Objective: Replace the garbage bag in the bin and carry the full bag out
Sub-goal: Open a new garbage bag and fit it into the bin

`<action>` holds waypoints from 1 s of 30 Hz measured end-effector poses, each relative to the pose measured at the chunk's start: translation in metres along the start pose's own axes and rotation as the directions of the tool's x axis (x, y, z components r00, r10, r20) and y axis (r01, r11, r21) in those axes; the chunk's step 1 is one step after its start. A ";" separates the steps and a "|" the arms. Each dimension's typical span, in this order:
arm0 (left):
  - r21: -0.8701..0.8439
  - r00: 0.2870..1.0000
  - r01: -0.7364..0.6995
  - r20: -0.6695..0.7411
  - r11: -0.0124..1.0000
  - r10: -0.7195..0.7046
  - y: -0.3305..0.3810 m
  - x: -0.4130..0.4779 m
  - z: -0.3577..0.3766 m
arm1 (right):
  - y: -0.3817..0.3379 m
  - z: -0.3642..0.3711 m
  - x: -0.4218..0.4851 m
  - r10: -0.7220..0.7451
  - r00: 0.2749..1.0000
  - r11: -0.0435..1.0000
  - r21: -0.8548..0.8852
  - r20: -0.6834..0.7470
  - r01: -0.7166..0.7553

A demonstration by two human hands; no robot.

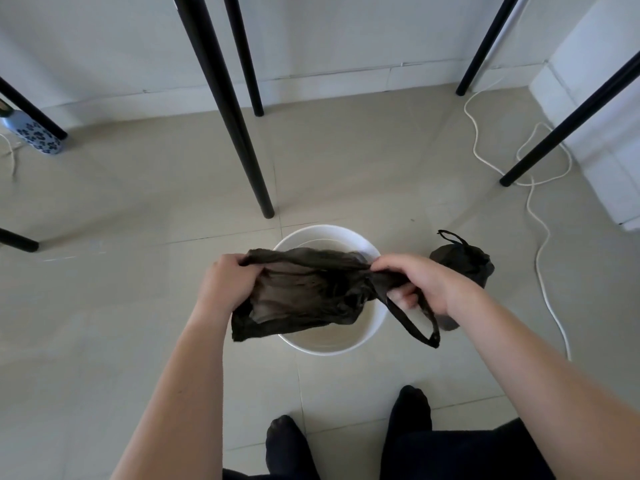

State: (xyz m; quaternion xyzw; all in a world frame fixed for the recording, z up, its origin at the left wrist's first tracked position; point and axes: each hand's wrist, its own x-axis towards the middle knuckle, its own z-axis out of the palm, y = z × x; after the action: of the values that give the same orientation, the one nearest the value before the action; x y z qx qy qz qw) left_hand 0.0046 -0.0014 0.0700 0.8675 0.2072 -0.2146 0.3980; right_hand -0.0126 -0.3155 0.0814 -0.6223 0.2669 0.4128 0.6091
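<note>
Fresh bag [304,292] hangs directly over the bin [376,322], not in it yet. The left hand [227,284] grips one side of the bag's mouth, and the right hand [419,284] has its fingers [391,263] curled round the other side, with the handle loop [412,323] dangling over the bin's right edge. Best approach, I'd say: pull the sides apart so the mouth opens fully, lower the bottom into the bin, then fold the edge over all round. Full bag [464,261], tied, sits on the floor [138,202] just right of the bin, so carry-out is still pending.
</note>
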 end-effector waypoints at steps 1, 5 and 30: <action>-0.049 0.998 0.070 -0.003 0.996 -0.070 -0.004 0.003 -0.002 | 0.003 -0.004 0.001 -0.010 1.000 0.979 -0.202 0.001 0.010; -0.562 0.911 0.412 0.254 0.717 -0.324 -0.011 0.005 -0.003 | 0.019 -0.010 0.014 -0.202 0.934 0.914 -0.400 -0.295 0.072; -0.915 0.913 0.385 0.397 0.117 0.097 -0.032 0.003 -0.008 | 0.034 0.006 -0.002 -0.649 0.632 0.760 -0.307 -0.424 0.573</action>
State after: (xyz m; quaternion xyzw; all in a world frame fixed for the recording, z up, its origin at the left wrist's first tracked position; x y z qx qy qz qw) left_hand -0.0079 0.0245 0.0536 0.3072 0.3045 -0.2182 0.8749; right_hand -0.0433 -0.3141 0.0650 -0.8030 0.1593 0.0211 0.5738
